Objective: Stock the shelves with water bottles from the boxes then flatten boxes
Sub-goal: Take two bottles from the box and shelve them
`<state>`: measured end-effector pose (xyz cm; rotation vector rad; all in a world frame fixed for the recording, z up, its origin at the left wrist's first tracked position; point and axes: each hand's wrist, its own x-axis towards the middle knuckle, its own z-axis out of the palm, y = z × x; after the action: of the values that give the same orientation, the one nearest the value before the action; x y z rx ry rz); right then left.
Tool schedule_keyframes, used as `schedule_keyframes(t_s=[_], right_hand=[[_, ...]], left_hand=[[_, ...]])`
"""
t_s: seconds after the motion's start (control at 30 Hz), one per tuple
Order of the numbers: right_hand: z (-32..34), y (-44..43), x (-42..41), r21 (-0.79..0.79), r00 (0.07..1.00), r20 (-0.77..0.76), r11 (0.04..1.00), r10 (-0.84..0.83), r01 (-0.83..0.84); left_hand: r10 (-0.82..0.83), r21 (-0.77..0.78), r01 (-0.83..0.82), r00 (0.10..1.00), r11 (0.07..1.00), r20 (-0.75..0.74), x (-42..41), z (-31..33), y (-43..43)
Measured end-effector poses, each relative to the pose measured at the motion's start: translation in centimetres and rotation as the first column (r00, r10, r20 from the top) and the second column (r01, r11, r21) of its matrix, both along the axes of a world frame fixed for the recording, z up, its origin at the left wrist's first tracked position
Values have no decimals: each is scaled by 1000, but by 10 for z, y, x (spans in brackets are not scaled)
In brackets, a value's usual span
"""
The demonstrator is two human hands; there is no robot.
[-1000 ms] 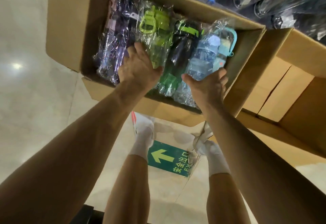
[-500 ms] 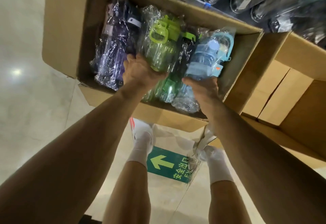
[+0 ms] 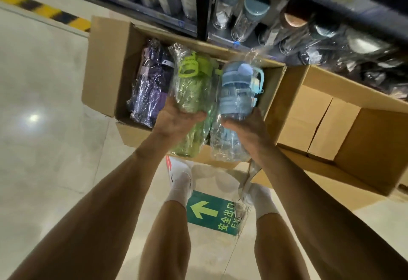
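While the person stands over an open brown cardboard box [image 3: 103,63] on the pale floor, both hands are just inside its near edge.

Left hand [image 3: 176,119]: fingers curled round the base of a lime-green plastic water bottle in a clear wrapper [image 3: 192,87], cap end pointing toward the box's far wall.

Right hand [image 3: 245,125]: clamped on the lower part of a pale blue plastic water bottle in a clear wrapper [image 3: 237,90]. It is just beside the green one; cannot tell whether the wrappers touch. Both bottles are raised above the rest of the load, over the box's middle and right half.

In the box:
- Dark purple wrapped bottles [image 3: 150,85] lie along the left wall.
- Another green wrapped bottle [image 3: 187,143] and a clear-bluish wrapped bottle [image 3: 229,147] lie at the near edge, under the wrists.

Around:
- A second open brown cardboard box [image 3: 344,138] sits just beside the first one's right wall, its inner flaps showing.
- A dark metal shelf [image 3: 202,4] stands right behind both boxes' far edges, its upright post in line with the held bottles.
- Clear bottles with blue-grey caps [image 3: 249,15] crowd the shelf right of the post. Darker wrapped ones lie further right, blurred.
- A green floor sign with a pale arrow [image 3: 209,215] lies between the feet.
- A crumpled clear wrapper [image 3: 242,209] lies on the sign's right end, by the right shoe.
- A yellow-and-black floor stripe [image 3: 44,12] shows at far left.
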<state>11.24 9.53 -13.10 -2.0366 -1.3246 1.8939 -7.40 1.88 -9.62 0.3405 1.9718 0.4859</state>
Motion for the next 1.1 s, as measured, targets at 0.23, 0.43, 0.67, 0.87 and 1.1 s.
schedule_keyframes(t_s=[0.23,0.43,0.67,0.87,1.1], right_hand=[[159,27,4,53,955,-288,997,66,-53],[318,52,8,158,953,-275,984,123,-82],[488,65,25,295,958,-254,954,133,-55],[590,74,41,400,948,-282,916,149,-25],[665,105,56,522,924,-314,852,220,-26]], left_hand=[[153,89,-159,986,983,65,-7,133,-6],[130,213,-133,991,968,31,-12,295,5],[119,348,-104,993,932,-23,5,471,28],[132,450,-111,991,886,-16,22,570,38],[70,581,12,991,814,-118,27,639,63]])
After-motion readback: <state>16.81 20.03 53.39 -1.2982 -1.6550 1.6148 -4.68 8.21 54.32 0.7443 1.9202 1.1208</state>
